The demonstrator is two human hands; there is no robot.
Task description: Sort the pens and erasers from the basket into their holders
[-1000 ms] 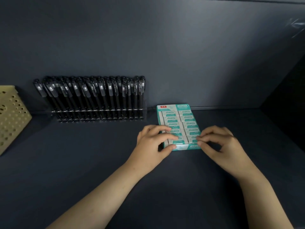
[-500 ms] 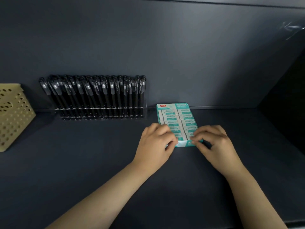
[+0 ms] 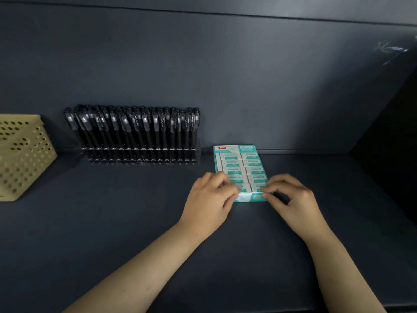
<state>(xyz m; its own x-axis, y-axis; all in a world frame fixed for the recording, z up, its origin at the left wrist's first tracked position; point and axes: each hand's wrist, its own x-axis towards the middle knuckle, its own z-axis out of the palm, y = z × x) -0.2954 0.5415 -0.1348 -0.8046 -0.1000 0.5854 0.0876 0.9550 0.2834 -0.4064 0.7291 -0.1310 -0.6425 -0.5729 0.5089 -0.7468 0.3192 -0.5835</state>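
**Step in hand: seating the eraser box**

The teal eraser box (image 3: 250, 198) rests on the dark shelf (image 3: 135, 233), its rear end close to the back wall and just right of the clear pen holder (image 3: 198, 146). The erasers (image 3: 241, 168) lie inside it in two columns that appear full.

- The left hand (image 3: 209, 199) grips the front left corner of the box with its fingers curled over the top edge.
- The right hand (image 3: 291, 199) pinches the front right corner between thumb and forefinger.

The black pens (image 3: 135, 132) stand racked in their holder. The yellow perforated basket (image 3: 24, 159) sits well apart at far left, and its contents are not visible.

Judged procedure:

1. Apply equal pressure at both corners so the box slides straight and does not pivot.
2. Keep the fingertips low on the front row so no eraser lifts or tilts out.
3. Keep the left edge clear of the pen holder.
4. Release both hands only once the box is square to the wall.
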